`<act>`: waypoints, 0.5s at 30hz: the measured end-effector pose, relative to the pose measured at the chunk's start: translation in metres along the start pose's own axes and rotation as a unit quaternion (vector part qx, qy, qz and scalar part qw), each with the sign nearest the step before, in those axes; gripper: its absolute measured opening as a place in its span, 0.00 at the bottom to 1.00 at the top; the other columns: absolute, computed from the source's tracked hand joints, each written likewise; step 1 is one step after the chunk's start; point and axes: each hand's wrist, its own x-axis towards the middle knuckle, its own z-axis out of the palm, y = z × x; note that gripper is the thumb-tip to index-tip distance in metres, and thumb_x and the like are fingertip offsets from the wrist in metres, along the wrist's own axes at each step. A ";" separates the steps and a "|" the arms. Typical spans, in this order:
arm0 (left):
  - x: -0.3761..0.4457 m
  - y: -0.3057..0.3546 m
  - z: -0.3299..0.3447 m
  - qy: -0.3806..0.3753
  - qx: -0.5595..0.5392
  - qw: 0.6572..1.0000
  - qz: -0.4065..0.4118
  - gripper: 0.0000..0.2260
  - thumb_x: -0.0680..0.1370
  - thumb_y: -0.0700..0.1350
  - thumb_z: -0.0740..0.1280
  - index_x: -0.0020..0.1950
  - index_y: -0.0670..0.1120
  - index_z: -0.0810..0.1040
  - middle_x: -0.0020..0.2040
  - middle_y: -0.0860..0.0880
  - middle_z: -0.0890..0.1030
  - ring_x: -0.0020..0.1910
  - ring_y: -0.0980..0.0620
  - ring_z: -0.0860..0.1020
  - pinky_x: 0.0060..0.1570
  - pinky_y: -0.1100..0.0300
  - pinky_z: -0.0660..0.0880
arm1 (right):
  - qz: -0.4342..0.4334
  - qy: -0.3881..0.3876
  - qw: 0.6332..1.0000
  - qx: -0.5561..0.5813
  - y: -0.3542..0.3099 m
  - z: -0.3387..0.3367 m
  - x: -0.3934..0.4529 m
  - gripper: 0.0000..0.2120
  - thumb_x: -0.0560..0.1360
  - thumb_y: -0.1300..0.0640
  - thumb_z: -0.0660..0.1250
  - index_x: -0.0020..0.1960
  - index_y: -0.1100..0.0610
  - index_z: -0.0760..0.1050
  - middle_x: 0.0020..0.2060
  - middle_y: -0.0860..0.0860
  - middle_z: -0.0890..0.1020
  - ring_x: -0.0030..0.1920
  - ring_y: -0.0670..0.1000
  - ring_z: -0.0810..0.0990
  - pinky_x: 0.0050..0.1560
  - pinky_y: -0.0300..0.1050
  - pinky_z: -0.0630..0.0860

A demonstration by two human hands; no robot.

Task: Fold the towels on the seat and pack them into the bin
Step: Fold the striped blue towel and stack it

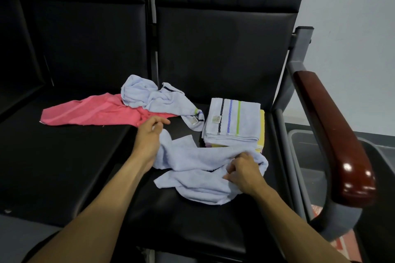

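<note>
A crumpled pale blue towel (192, 168) lies on the black seat (192, 224) in front of me. My left hand (150, 132) pinches its far left corner, and my right hand (245, 172) grips a bunched fold at its right side. Behind it lie another crumpled pale blue towel (154, 96) with a striped end and a flat pink towel (94, 112). A folded stack (233, 121), a striped white-blue towel on top of a yellow one, sits at the right of the seat. The grey bin (307, 156) stands on the floor beyond the armrest.
A grey metal armrest with a dark red wooden top (329, 126) separates the seat from the bin. A second black seat (53, 156) adjoins on the left. The black backrests (224, 45) rise behind the towels.
</note>
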 end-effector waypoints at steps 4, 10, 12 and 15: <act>-0.010 0.008 0.011 -0.079 0.019 0.996 0.022 0.12 0.84 0.36 0.59 0.47 0.44 0.81 0.49 0.54 0.81 0.46 0.69 0.76 0.48 0.77 0.68 | -0.005 0.063 0.965 0.254 -0.016 -0.022 -0.001 0.08 0.74 0.59 0.74 0.40 0.58 0.76 0.36 0.53 0.83 0.37 0.49 0.80 0.42 0.44 0.78; -0.022 0.012 0.023 -0.193 0.043 0.980 0.030 0.10 0.84 0.43 0.63 0.50 0.48 0.83 0.48 0.60 0.84 0.50 0.66 0.78 0.51 0.72 0.70 | 0.020 0.013 0.854 0.520 -0.025 -0.047 -0.002 0.09 0.79 0.55 0.70 0.44 0.56 0.72 0.33 0.59 0.72 0.32 0.54 0.65 0.30 0.43 0.63; -0.027 0.013 0.026 -0.219 0.048 0.974 0.019 0.09 0.84 0.45 0.63 0.54 0.49 0.83 0.49 0.60 0.83 0.47 0.67 0.78 0.48 0.72 0.71 | 0.024 -0.003 0.837 0.547 -0.028 -0.051 -0.001 0.08 0.77 0.54 0.71 0.42 0.54 0.73 0.36 0.59 0.74 0.34 0.55 0.67 0.32 0.44 0.63; -0.029 0.015 0.030 -0.254 0.021 0.967 -0.017 0.10 0.81 0.42 0.65 0.58 0.52 0.82 0.53 0.54 0.82 0.50 0.63 0.77 0.52 0.67 0.71 | 0.019 -0.010 0.856 0.517 -0.036 -0.054 -0.001 0.06 0.80 0.60 0.67 0.45 0.56 0.73 0.32 0.58 0.69 0.25 0.48 0.65 0.24 0.36 0.62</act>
